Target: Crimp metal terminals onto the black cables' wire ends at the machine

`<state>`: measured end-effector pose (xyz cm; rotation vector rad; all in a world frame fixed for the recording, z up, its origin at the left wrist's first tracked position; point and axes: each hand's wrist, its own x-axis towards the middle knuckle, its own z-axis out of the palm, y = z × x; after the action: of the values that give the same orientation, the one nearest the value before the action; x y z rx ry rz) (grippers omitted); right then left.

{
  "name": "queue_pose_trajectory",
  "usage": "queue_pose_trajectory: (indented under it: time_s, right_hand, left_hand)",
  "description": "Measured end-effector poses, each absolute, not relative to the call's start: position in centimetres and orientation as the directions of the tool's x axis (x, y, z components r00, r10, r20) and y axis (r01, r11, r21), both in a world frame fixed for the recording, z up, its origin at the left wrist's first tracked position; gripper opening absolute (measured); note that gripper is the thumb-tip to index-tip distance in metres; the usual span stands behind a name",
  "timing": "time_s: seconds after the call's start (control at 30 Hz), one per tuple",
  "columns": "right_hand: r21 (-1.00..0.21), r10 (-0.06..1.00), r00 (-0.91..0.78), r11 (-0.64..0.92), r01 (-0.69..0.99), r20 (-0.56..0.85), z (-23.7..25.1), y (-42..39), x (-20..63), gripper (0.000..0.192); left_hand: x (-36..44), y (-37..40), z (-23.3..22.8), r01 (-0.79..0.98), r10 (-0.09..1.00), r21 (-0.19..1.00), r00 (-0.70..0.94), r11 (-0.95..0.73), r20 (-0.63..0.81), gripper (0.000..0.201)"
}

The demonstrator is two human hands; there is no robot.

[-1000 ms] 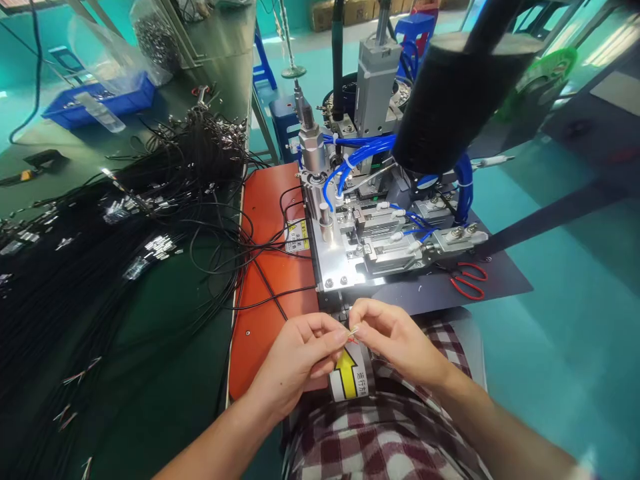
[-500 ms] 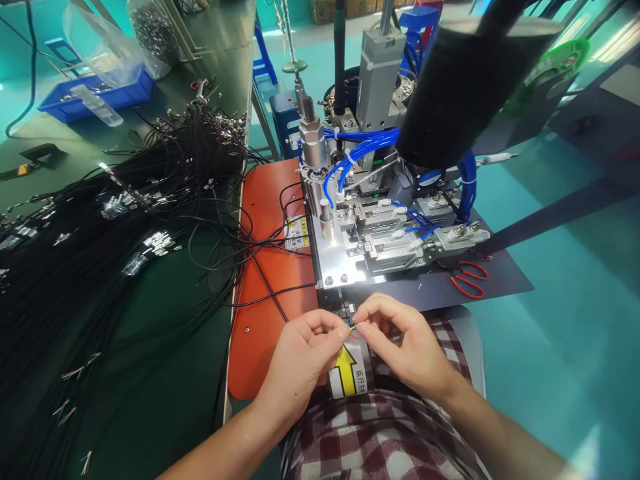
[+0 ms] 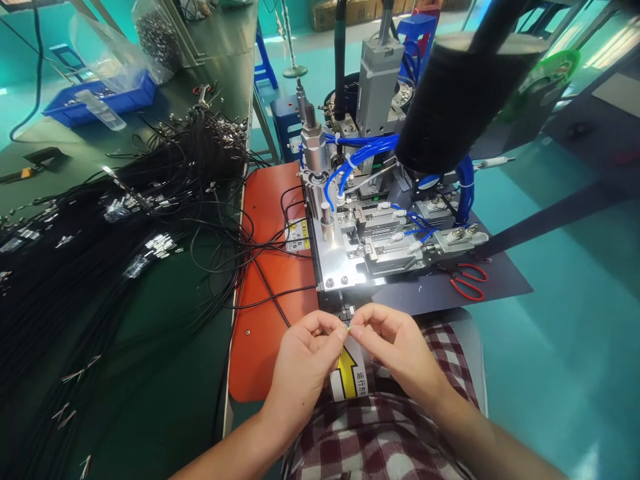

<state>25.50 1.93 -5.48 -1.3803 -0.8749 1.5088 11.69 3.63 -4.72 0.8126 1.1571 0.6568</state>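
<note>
Both hands meet fingertip to fingertip in front of the metal machine [image 3: 345, 263]. My left hand [image 3: 306, 360] is closed, thumb and forefinger pinching a thin yellow-green wire [image 3: 349, 329]. From the other side my right hand [image 3: 393, 343] pinches the same wire, its thumb and forefinger almost touching the left ones. Only a tiny stretch of wire shows between the fingertips; the rest is hidden by the fingers. Under the hands lies a white label with a yellow arrow [image 3: 348, 373].
An orange board [image 3: 270, 360] with black cables across it adjoins the machine's left. Bundles of black cables [image 3: 100, 247] cover the green table. Red-handled pliers [image 3: 470, 281] lie right of the machine. A blue bin [image 3: 100, 107] stands at the back left.
My right hand has shifted slightly left, and its fingertips have closed in on the left ones. Less of the wire shows between them now.
</note>
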Motion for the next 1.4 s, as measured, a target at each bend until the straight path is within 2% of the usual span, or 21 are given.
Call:
queue_pose_trajectory:
  time_s: [0.23,0.57,0.8,1.4]
  right_hand:
    - [-0.888,0.916,0.000,-0.389,-0.244,-0.401,-5.99,1.81,25.06,0.021]
    - [-0.951,0.953,0.079,-0.283,-0.126,-0.294,-6.33,0.93,24.77,0.016]
    - [-0.918,0.932,0.039,-0.348,-0.190,-0.361,-6.24,1.32,24.85,0.021]
    - [-0.863,0.905,0.016,-0.400,-0.308,-0.425,-6.26,1.57,25.05,0.023]
  left_hand:
    - [11.53,3.49,-5.43,-0.019,0.816,0.843,0.262,0.538,-0.515,0.020]
    - [11.63,3.69,-4.97,-0.021,0.780,0.805,0.262,0.593,-0.568,0.018]
    - [11.79,3.75,-4.77,-0.033,0.776,0.797,0.258,0.603,-0.576,0.018]
    - [11.75,3.73,-4.66,0.008,0.769,0.802,0.278,0.597,-0.575,0.021]
